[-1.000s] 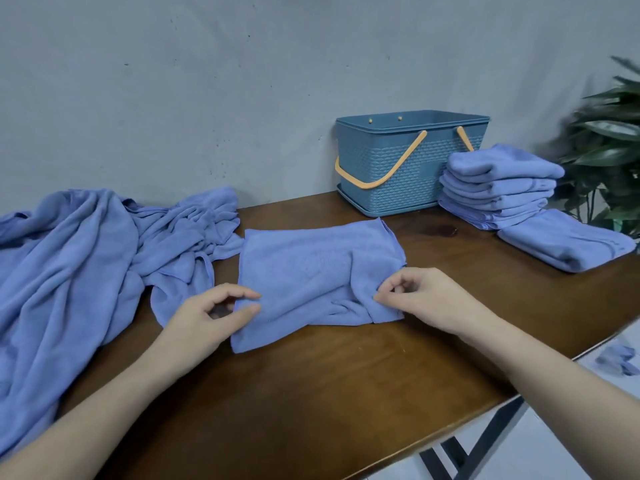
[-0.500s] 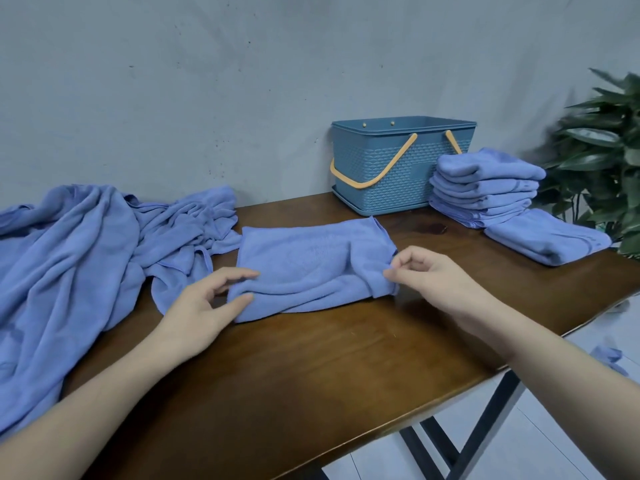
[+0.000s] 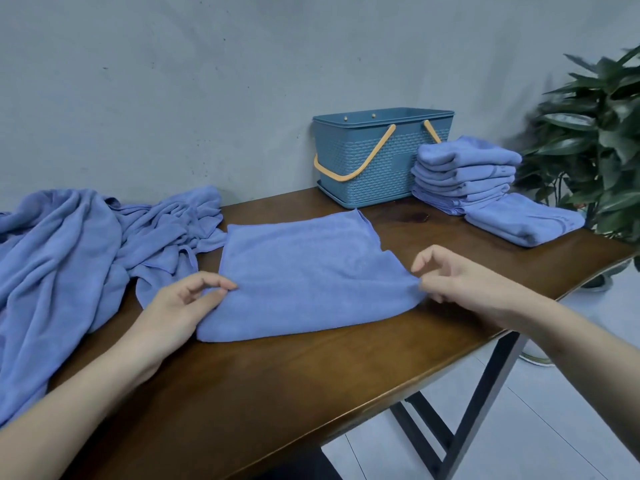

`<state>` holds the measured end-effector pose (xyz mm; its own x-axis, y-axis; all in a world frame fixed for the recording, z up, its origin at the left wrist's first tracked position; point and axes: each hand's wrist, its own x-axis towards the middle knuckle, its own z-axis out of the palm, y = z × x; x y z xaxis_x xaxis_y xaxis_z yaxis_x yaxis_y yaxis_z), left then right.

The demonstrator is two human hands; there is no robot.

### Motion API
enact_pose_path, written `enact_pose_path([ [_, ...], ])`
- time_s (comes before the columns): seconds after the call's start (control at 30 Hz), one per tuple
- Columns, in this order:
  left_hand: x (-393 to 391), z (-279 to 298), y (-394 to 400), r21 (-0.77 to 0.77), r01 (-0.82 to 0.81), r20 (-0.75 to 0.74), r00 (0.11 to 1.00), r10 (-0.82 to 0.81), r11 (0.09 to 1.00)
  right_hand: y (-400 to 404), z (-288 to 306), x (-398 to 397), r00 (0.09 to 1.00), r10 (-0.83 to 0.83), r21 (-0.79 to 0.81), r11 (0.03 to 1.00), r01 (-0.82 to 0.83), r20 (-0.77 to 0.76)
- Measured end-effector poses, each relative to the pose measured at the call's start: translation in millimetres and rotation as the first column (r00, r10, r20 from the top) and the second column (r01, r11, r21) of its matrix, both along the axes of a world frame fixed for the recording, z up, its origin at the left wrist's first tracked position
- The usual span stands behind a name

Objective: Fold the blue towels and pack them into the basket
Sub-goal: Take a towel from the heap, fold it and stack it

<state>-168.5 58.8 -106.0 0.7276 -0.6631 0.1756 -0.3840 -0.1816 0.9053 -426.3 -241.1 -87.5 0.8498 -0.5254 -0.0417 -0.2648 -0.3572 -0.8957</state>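
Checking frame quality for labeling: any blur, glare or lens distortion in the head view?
Head view: the plant at the right edge is motion-smeared; the towel and both hands stay fairly sharp. Wide-angle bowing curves the table edge. Light is soft and even, with only a faint sheen on the wood, no hard glare.

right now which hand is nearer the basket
Right. The right hand pinches the right edge of the towel being folded, below the basket. The left hand pinches the towel's left edge, farther left, away from the basket.
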Motion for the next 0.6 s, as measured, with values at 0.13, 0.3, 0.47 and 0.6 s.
enact_pose_path([
  [0.13,-5.6,-2.0,5.0,0.109,0.008,0.093,0.995,-0.018,0.994,5.8,-5.5,-4.6,0.994,-0.006,-0.065,0.998,0.013,0.107],
  [0.3,-15.5,5.4,15.4,-0.021,0.040,-0.097,0.994,-0.042,0.999,11.3,-13.6,-7.1,0.991,0.024,-0.062,0.998,-0.016,0.129],
  [0.47,-8.4,1.4,20.7,-0.001,-0.033,-0.085,0.996,0.033,0.999,9.9,-13.2,-0.3,0.984,-0.054,-0.019,0.998,0.058,0.172],
  [0.6,-2.5,7.6,24.2,-0.101,0.004,-0.263,0.964,-0.031,0.995,11.3,-5.9,3.3,0.960,-0.067,0.049,0.997,0.055,0.271],
])
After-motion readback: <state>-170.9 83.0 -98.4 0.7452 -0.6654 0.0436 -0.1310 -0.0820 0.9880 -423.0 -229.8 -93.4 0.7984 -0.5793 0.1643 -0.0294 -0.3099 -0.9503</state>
